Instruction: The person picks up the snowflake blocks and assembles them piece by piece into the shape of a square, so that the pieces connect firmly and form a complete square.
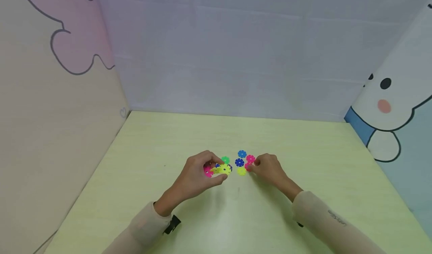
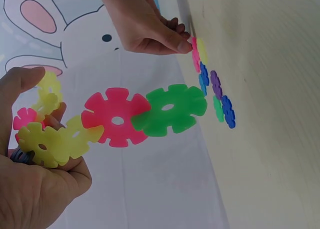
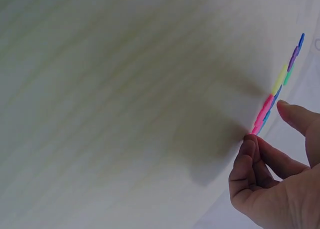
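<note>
Over the pale yellow tabletop (image 1: 162, 141), the left hand (image 1: 197, 175) has its grip clamped on a chain of linked, notched discs (image 2: 100, 116) (yellow, pink and green among them), raised off the wood-grained surface. The right hand (image 1: 271, 169) has its grip apart, the fingers (image 3: 248, 148) at a pink disc (image 1: 248, 166) beside flat-lying blue discs (image 1: 238, 163) and a yellow disc (image 1: 241, 172).

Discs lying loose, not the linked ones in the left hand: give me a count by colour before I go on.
Blue discs, light and dark: 3
Pink discs: 2
Yellow disc: 1
Green disc: 1
Purple disc: 1
Total: 8
</note>
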The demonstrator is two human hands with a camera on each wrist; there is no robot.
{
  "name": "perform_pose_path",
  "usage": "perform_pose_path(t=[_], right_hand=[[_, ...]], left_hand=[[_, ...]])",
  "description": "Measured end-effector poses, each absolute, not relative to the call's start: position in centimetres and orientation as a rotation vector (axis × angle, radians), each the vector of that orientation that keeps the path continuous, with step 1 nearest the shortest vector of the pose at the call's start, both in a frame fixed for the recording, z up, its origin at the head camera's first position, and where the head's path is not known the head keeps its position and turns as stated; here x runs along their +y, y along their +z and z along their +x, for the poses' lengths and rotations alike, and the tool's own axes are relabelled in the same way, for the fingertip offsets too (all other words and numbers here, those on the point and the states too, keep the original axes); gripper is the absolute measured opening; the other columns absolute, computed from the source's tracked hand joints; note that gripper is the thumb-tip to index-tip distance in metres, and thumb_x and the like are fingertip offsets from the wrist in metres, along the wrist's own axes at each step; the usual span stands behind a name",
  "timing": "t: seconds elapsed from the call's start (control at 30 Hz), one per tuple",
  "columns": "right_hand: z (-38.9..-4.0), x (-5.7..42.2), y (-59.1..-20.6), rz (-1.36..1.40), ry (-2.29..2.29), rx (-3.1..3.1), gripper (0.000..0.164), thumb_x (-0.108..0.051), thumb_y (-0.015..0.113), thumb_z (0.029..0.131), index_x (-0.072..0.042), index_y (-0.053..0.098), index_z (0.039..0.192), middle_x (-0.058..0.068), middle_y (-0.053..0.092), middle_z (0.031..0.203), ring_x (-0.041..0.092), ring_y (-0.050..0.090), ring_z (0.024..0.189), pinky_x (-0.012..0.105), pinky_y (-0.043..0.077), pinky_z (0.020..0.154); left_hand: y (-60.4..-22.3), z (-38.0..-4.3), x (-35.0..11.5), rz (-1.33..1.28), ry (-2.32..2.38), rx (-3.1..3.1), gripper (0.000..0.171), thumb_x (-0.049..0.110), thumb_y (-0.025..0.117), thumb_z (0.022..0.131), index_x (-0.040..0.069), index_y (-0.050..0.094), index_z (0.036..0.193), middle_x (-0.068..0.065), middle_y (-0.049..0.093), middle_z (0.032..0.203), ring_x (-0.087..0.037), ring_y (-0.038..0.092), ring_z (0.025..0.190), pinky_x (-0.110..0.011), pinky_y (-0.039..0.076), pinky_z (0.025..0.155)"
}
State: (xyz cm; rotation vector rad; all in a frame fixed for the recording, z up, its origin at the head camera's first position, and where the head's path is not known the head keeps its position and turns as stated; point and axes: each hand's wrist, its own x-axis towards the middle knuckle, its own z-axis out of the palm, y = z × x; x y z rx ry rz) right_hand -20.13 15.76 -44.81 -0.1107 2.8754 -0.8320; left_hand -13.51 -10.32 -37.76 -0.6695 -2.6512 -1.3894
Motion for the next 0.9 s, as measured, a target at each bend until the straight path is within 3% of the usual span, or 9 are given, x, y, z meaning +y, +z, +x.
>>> perform_pose_path(t=[0.13,0.33,0.47,0.7,0.9], right_hand=[[-20.5,15.1,-45.1,-0.124,-0.8,2.873,0.024,-0.024,0.085,0.086,-0.003,0.075,0.083,0.006,0.058,0.064,0.018,0.049,0.063,0.026,0.041,0.056],[-20.9,16.0,-44.8,-0.109,-0.885,2.8,0.016,-0.017,0.081,0.088,-0.002,0.076,0.089,0.007,0.071,0.08,0.018,0.056,0.073,0.027,0.048,0.063],[-20.5,17.7,-44.5,-0.117,-1.111,2.633,0.01,-0.014,0.075,0.092,-0.004,0.078,0.091,0.005,0.072,0.083,0.017,0.056,0.074,0.028,0.047,0.063],[-17.0,18.0,-41.3,-0.344,-1.393,2.549,0.012,-0.02,0.075,0.096,-0.01,0.081,0.1,0.012,0.076,0.088,0.028,0.067,0.084,0.031,0.054,0.075],[-13.7,16.6,-38.7,-0.685,-1.519,2.695,0.009,-0.012,0.077,0.092,-0.016,0.082,0.098,-0.005,0.076,0.087,0.011,0.066,0.077,0.024,0.056,0.068]], left_hand=[[-37.7,-13.6,-10.3,-0.674,-1.395,-2.659,0.029,0.02,0.09,0.08,0.014,0.074,0.103,0.007,0.061,0.088,-0.013,0.055,0.08,-0.02,0.05,0.068],[-37.6,-13.6,-10.4,-0.663,-1.41,-2.667,0.028,0.019,0.09,0.08,0.014,0.074,0.102,0.006,0.059,0.086,-0.014,0.053,0.078,-0.02,0.048,0.067],[-37.8,-13.6,-10.3,-0.659,-1.417,-2.678,0.028,0.019,0.089,0.08,0.013,0.073,0.102,0.006,0.059,0.086,-0.014,0.053,0.078,-0.02,0.048,0.067],[-38.3,-13.8,-10.1,-0.698,-1.475,-2.657,0.028,0.019,0.089,0.081,0.014,0.073,0.104,0.005,0.062,0.088,-0.014,0.055,0.079,-0.02,0.05,0.068],[-38.4,-13.6,-9.7,-0.763,-1.546,-2.609,0.027,0.02,0.087,0.082,0.016,0.073,0.106,0.005,0.059,0.084,-0.013,0.054,0.075,-0.021,0.047,0.065]])
